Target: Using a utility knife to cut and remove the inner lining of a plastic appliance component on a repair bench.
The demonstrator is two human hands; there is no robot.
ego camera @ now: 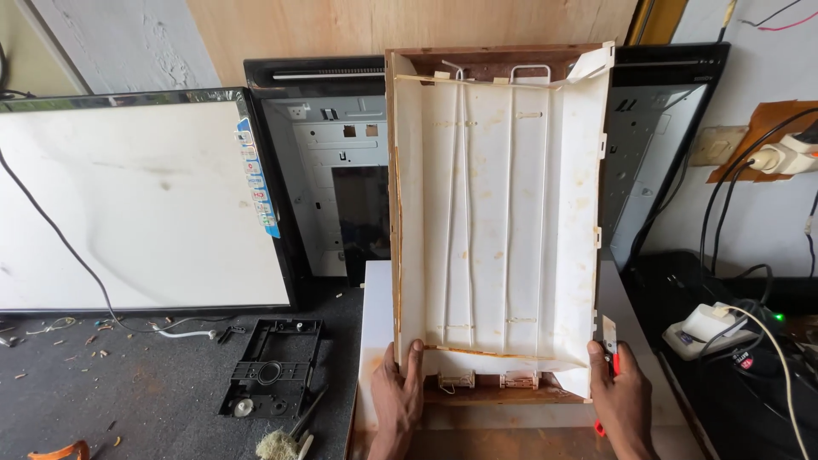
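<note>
Surface: pale board [375, 341] lying on a wooden bench, dark speckled floor [128, 383] to the left.
Room: bare white panel [145, 204] leaning on the wall at left; two dark display chassis [328, 170] propped behind.
Tray: shallow backlight tray [498, 213] with white reflector sheet, standing lengthwise away from the viewer, near end over the board.
Contents: thin white lamp tubes [464, 213] running the tray's length; sheet torn and folded at the far right corner.
Left hand [396, 396]: gripping the near left corner, thumb over the rim.
Right hand [620, 396]: closed on the near right corner — a small red-handled tool [612, 353] pinned under the fingers.
Edges: black plastic frame [273, 366] on the floor left; cables and a white adapter [705, 328] crowding the right.
</note>
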